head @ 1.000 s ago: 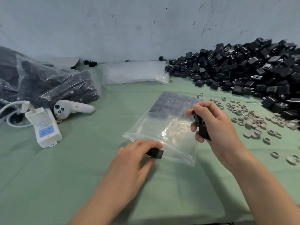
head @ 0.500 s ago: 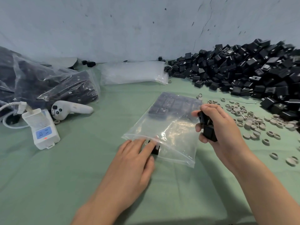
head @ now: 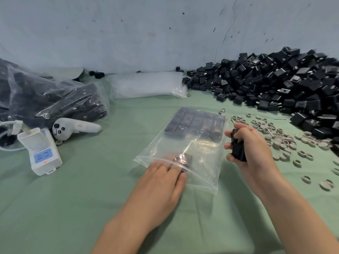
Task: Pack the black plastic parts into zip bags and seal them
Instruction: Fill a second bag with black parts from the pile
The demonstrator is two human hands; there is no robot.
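Zip bag [head: 185, 143] lies flat on the table [head: 88, 202]. Your left hand [head: 161, 182], fingers straight, pushes one black part [head: 184, 158] into its mouth; your right hand [head: 256, 153] curls round further parts [head: 238, 153] beside it.

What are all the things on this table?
zip bag: one, clear, middle, mouth open
packed parts: one layer, black, zip bag's far end
loose part: one, black, inside zip bag's mouth
held parts: about two, black, beside zip bag's right edge
parts pile: countless, black, back right
rings: many, grey, right
empty bags: stack, clear, back middle
filled bags: several, clear, left
controller: one, white, left
white box: one, blue label, front left
cloth: one, green, underneath everything
left hand: one, fingers touching loose part
right hand: one, gripping held parts
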